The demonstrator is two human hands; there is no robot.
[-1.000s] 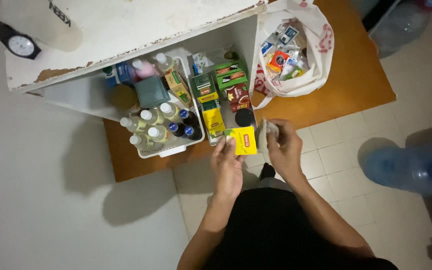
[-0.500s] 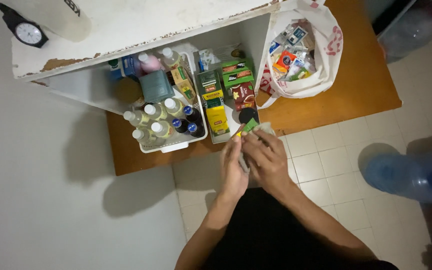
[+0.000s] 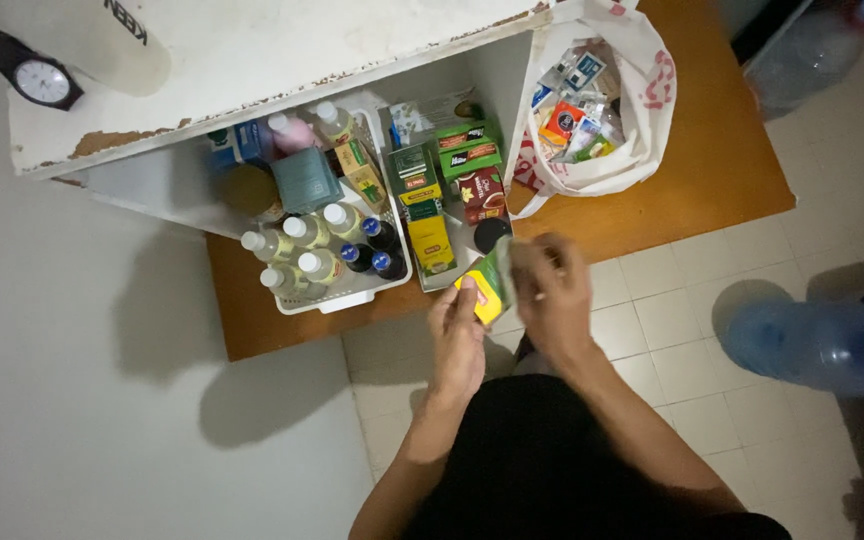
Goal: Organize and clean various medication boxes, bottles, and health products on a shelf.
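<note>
Head camera, looking straight down: both hands meet over the tiled floor at the front edge of a wooden platform (image 3: 712,170). The left hand (image 3: 458,340) has its fingers closed around the lower end of a small yellow and green box (image 3: 487,285), which stands tilted. The right hand (image 3: 550,295), at about 3 o'clock from the box, presses against its side with fingers curled; something pale seems to be tucked in that hand, though the dim view leaves this unsure. At 12 o'clock from the box lies a narrow tray (image 3: 449,280) of green, red and yellow packets, with a round black lid (image 3: 491,233) at its near end. At 10 o'clock sits a white basket (image 3: 344,297) of capped bottles. At 1 o'clock a white bag (image 3: 642,110) of sachets rests on the platform. A blue water jug (image 3: 812,343) stands at 3 o'clock.
</note>
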